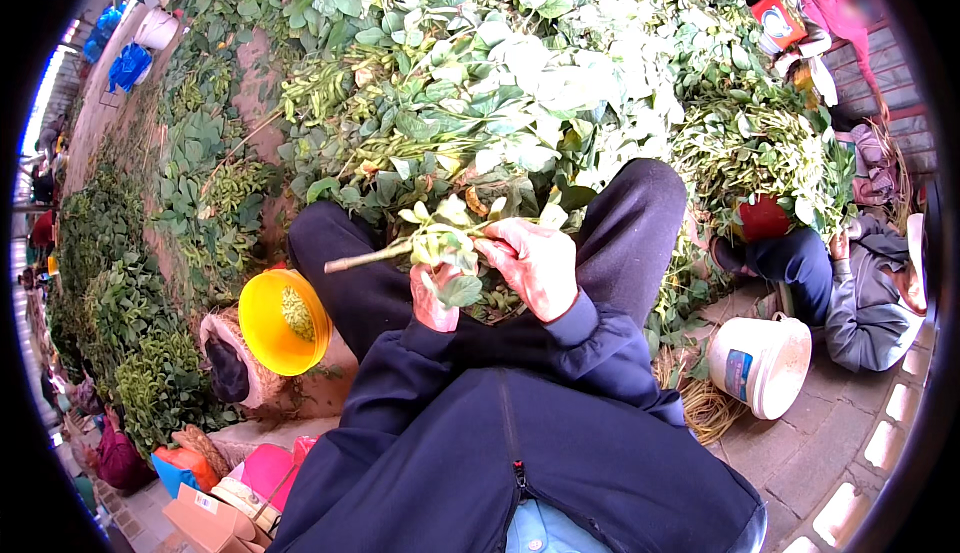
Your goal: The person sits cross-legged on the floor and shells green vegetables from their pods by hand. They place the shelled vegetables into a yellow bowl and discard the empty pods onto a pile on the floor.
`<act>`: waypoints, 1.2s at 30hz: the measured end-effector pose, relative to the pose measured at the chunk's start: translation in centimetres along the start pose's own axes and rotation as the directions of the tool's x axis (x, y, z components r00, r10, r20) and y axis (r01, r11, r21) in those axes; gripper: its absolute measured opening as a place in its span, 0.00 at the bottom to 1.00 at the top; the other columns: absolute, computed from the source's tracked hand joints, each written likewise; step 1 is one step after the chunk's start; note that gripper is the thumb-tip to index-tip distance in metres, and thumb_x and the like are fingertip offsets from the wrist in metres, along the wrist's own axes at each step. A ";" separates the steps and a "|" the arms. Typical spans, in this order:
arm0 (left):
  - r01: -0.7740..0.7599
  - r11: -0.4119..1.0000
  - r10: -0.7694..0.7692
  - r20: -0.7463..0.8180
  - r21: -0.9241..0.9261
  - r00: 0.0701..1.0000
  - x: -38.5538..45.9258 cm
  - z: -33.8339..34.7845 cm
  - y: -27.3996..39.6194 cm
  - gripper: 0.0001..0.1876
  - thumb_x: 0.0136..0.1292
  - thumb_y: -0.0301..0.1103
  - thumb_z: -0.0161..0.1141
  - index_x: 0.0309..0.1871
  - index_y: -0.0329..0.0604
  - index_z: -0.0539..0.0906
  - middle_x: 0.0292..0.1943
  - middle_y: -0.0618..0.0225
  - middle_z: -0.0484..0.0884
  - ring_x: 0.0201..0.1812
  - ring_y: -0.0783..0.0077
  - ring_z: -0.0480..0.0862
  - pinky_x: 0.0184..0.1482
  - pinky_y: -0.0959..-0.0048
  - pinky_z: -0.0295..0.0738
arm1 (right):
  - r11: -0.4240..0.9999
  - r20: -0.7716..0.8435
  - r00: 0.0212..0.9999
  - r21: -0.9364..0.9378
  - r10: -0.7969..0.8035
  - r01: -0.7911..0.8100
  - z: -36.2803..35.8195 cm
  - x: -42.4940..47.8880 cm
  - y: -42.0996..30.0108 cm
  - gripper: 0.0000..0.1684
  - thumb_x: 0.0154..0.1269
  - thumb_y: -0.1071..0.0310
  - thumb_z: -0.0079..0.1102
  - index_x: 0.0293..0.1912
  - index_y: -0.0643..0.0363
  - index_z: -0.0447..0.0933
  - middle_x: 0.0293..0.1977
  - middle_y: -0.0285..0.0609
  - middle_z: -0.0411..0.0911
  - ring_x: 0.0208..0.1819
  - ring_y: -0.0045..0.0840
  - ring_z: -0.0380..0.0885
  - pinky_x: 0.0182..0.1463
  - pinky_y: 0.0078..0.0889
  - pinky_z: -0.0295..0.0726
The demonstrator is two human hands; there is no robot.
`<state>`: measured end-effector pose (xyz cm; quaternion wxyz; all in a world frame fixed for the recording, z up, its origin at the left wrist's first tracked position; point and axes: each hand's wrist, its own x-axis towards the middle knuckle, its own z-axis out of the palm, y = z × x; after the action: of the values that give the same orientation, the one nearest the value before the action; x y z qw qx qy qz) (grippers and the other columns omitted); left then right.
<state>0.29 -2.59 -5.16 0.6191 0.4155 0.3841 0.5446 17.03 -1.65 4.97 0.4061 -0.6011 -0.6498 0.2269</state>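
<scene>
A cut leafy bean plant, likely soybean, with a bare pale stalk [367, 256] pointing left, is held above my lap between my knees. My left hand [435, 301] grips its leafy part from below, and a round leaf [459, 292] covers some of the fingers. From the right, my right hand [536, 262] pinches the other end of the same plant with thumb and forefinger; exactly what lies between those fingertips is hidden. Beside my left knee a yellow bucket [259, 324] tilts in view, with small green beans or pods [297, 313] inside.
A heap of cut bean plants [420, 117] spreads before my feet. A lidded white bucket [731, 361] stands at my right, near a seated person [862, 298]. To my left are a straw-coloured round seat or basket [244, 384] and, behind it, an open cardboard box [206, 519].
</scene>
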 end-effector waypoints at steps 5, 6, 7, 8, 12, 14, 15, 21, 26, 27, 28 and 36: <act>0.312 0.800 -0.371 -0.012 -0.513 0.929 0.0 1.0 1.8 0.14 0.67 0.24 0.61 0.55 0.34 0.79 0.47 0.60 0.85 0.45 0.67 0.86 0.48 0.69 0.83 | 1.000 0.011 1.000 0.026 0.009 -0.009 0.3 -0.5 0.0 0.11 0.60 0.68 0.72 0.41 0.59 0.81 0.26 0.43 0.80 0.23 0.28 0.79 0.31 0.26 0.79; 0.298 0.794 -0.336 0.025 -0.530 0.941 0.0 0.9 1.7 0.16 0.67 0.23 0.61 0.58 0.35 0.77 0.47 0.59 0.85 0.45 0.67 0.86 0.48 0.69 0.83 | 0.999 -0.012 1.000 0.033 -0.026 0.027 0.5 -0.7 0.1 0.09 0.60 0.71 0.72 0.40 0.60 0.81 0.25 0.42 0.79 0.23 0.24 0.78 0.31 0.22 0.78; 0.305 0.780 -0.358 0.010 -0.547 0.933 0.0 0.6 1.0 0.17 0.66 0.23 0.61 0.58 0.36 0.77 0.47 0.59 0.85 0.45 0.67 0.86 0.45 0.70 0.83 | 0.997 -0.018 1.000 0.080 0.000 0.002 0.5 -0.9 0.0 0.09 0.59 0.71 0.72 0.38 0.60 0.81 0.25 0.41 0.79 0.23 0.22 0.77 0.30 0.21 0.77; 0.312 0.765 -0.381 -0.005 -0.563 0.925 0.0 0.0 -0.2 0.17 0.66 0.22 0.61 0.58 0.36 0.77 0.47 0.58 0.85 0.44 0.67 0.86 0.42 0.71 0.83 | 0.992 -0.022 0.999 0.128 0.026 -0.023 0.6 -1.2 0.0 0.09 0.59 0.72 0.73 0.37 0.61 0.81 0.24 0.40 0.78 0.22 0.20 0.75 0.29 0.20 0.76; 0.397 0.751 -0.373 0.157 -0.528 0.915 0.2 -0.6 0.6 0.18 0.68 0.28 0.59 0.59 0.38 0.75 0.45 0.55 0.83 0.35 0.71 0.83 0.21 0.79 0.71 | 0.985 0.003 0.997 0.153 0.082 -0.082 1.3 -2.0 1.8 0.10 0.57 0.75 0.74 0.31 0.61 0.79 0.20 0.35 0.73 0.20 0.14 0.69 0.26 0.19 0.71; 0.419 0.653 -0.406 0.176 -0.631 0.897 0.1 -0.5 0.4 0.17 0.72 0.36 0.55 0.60 0.40 0.75 0.47 0.55 0.82 0.32 0.74 0.80 0.19 0.82 0.68 | 0.995 0.014 1.000 0.100 0.025 -0.026 0.7 -1.6 1.0 0.10 0.57 0.74 0.75 0.31 0.61 0.78 0.20 0.35 0.72 0.20 0.15 0.69 0.25 0.19 0.70; 0.434 0.534 -0.454 0.187 -0.725 0.871 0.1 -0.7 0.1 0.18 0.74 0.41 0.52 0.60 0.41 0.74 0.49 0.55 0.81 0.30 0.76 0.78 0.19 0.83 0.68 | 0.993 0.011 1.000 0.116 -0.011 0.009 0.5 -1.5 0.7 0.10 0.57 0.74 0.75 0.32 0.62 0.78 0.21 0.36 0.72 0.20 0.15 0.69 0.25 0.19 0.70; 0.415 0.703 -0.482 0.043 -0.578 0.875 0.7 -0.9 0.0 0.15 0.74 0.38 0.56 0.58 0.42 0.76 0.39 0.64 0.80 0.23 0.84 0.71 0.17 0.87 0.59 | 0.978 0.155 0.988 0.205 -0.001 -0.031 -0.3 -1.2 -0.3 0.07 0.67 0.70 0.65 0.41 0.62 0.77 0.27 0.44 0.76 0.28 0.33 0.76 0.34 0.31 0.76; 0.445 0.649 -0.513 0.077 -0.617 0.855 1.3 0.9 2.7 0.10 0.73 0.31 0.56 0.52 0.37 0.80 0.31 0.70 0.79 0.15 0.89 0.62 0.16 0.86 0.54 | 0.976 0.205 0.978 0.216 -0.037 -0.009 0.0 -1.2 0.5 0.08 0.74 0.68 0.53 0.43 0.62 0.77 0.31 0.49 0.76 0.33 0.45 0.78 0.37 0.40 0.77; 0.439 0.659 -0.511 0.065 -0.611 0.857 1.3 1.0 2.7 0.10 0.73 0.30 0.56 0.52 0.37 0.80 0.31 0.71 0.79 0.15 0.89 0.62 0.16 0.86 0.54 | 0.972 0.215 0.975 0.237 -0.051 -0.002 0.1 -1.2 0.8 0.07 0.74 0.69 0.53 0.43 0.62 0.77 0.30 0.48 0.76 0.31 0.42 0.78 0.36 0.38 0.77; 0.433 0.669 -0.508 0.053 -0.604 0.860 1.3 1.1 2.7 0.10 0.73 0.30 0.56 0.52 0.37 0.80 0.31 0.71 0.79 0.15 0.89 0.62 0.16 0.87 0.54 | 0.946 0.265 0.964 0.310 0.015 -0.100 0.1 -1.3 0.9 0.08 0.74 0.69 0.52 0.45 0.62 0.77 0.29 0.45 0.77 0.29 0.37 0.77 0.34 0.35 0.76; 0.356 0.780 -0.451 -0.068 -0.515 0.890 1.5 2.1 3.8 0.07 0.72 0.27 0.58 0.50 0.40 0.80 0.32 0.74 0.78 0.18 0.89 0.65 0.19 0.87 0.57 | 0.733 0.443 0.878 0.535 0.181 -0.421 0.3 -1.8 1.0 0.18 0.79 0.64 0.49 0.58 0.65 0.76 0.32 0.30 0.80 0.25 0.09 0.67 0.29 0.14 0.69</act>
<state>1.06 -1.02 -0.92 0.7672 0.0996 0.3702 0.5143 17.30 -3.21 3.60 0.4097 -0.4814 -0.4944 0.5967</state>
